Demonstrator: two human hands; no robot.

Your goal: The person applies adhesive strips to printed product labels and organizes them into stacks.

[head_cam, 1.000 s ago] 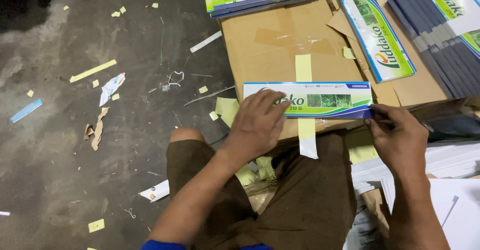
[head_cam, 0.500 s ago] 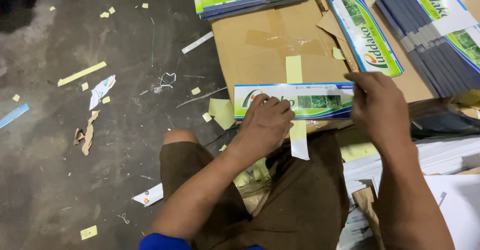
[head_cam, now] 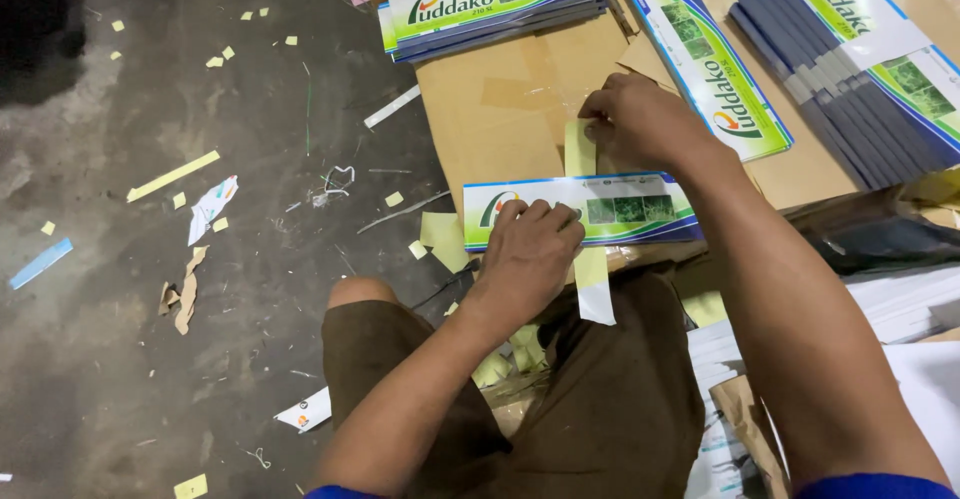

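Note:
A long printed carton blank, white, green and blue, lies flat across a brown cardboard sheet in front of my knees. My left hand presses down on its left part, fingers curled. A pale yellow paper strip runs under the blank, from the cardboard down past its near edge. My right hand pinches the strip's far end, just beyond the blank.
Stacks of the same flat cartons lie at the top centre, top right and far right. White paper sheets are piled at my right. The dark concrete floor at left is littered with yellow scraps and torn paper.
My right hand left the blank's right end, moved left and away, and now grips the yellow strip's far end. The left hand stayed pressed on the blank.

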